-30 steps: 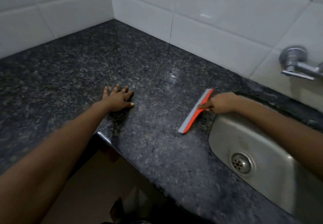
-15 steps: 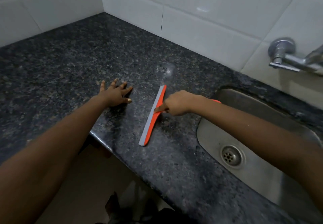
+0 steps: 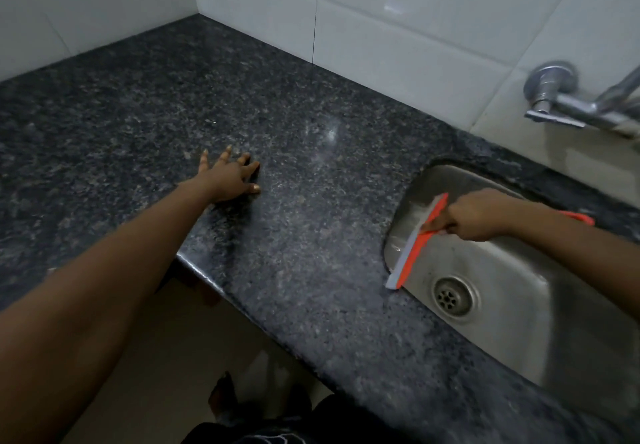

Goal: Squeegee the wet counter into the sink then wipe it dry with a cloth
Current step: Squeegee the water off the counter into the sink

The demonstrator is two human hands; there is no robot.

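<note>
Squeegeeing is ending a stroke: right hand (image 3: pixel 479 215) is gripping the squeegee (image 3: pixel 417 241) over the sink (image 3: pixel 519 322) edge; left hand (image 3: pixel 230 175) is lying flat, empty, on the table (image 3: pixel 311 270). Next likely calls for another pass.

No readable text from my feed, no labels, brands or numbers on the tiles (image 3: pixel 398 31), tap (image 3: pixel 554 97), sink (image 3: pixel 519 305), squeegee (image 3: pixel 414 246) or desk (image 3: pixel 173 97)

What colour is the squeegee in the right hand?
The squeegee is orange with a pale grey blade strip, seen in the head view.
</note>
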